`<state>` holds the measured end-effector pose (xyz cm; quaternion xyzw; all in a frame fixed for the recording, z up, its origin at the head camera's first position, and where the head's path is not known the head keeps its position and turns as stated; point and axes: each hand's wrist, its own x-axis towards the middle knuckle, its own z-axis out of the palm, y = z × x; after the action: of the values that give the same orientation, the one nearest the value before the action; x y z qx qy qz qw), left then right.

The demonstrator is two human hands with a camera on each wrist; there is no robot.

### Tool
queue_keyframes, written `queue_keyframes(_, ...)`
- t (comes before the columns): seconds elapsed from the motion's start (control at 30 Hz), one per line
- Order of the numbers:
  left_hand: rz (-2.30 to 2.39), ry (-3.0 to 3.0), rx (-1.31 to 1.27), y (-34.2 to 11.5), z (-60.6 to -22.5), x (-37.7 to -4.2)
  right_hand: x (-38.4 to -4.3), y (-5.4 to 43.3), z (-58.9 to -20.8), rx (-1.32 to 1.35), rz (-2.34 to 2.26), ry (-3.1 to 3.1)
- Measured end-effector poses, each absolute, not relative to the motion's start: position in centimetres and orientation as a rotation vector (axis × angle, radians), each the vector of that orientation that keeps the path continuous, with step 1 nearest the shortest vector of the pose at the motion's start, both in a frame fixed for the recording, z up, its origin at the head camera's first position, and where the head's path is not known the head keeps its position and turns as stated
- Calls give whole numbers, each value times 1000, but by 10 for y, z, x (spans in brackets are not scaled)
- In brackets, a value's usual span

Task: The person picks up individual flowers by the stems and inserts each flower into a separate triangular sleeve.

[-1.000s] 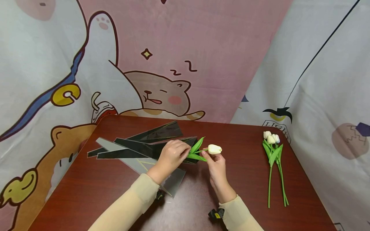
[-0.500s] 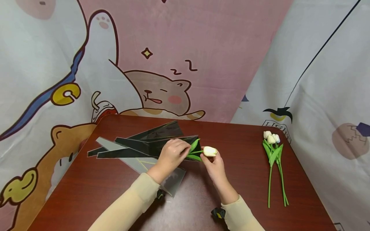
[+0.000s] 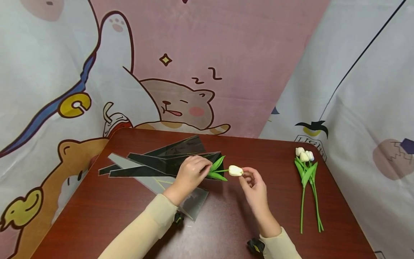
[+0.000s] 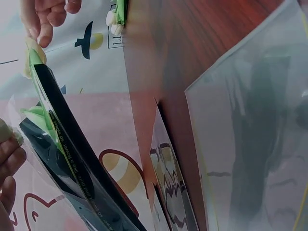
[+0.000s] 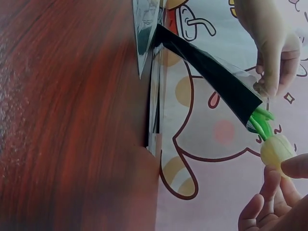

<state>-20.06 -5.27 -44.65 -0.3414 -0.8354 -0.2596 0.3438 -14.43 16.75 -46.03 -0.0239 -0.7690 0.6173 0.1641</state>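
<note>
White tulip in right hand

1. From my head, the farthest camera looks forward and down across the desk toward the printed cloth.
2. At my left wrist, a close view lies sideways, desk at right.
3. My right wrist's close view tips oppositely; all three share the held tulip and black wrapper.
</note>
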Motion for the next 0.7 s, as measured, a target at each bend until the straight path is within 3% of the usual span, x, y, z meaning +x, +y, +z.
queue_keyframes(0.3,-637,-2145,-928,-45,-446,-199,-134,150,-433,-7,1745,-2201)
queue_keyframes(0.7,-615,-2166,-921,-45,-444,-198,-136,141,-428,70,1647,-2270)
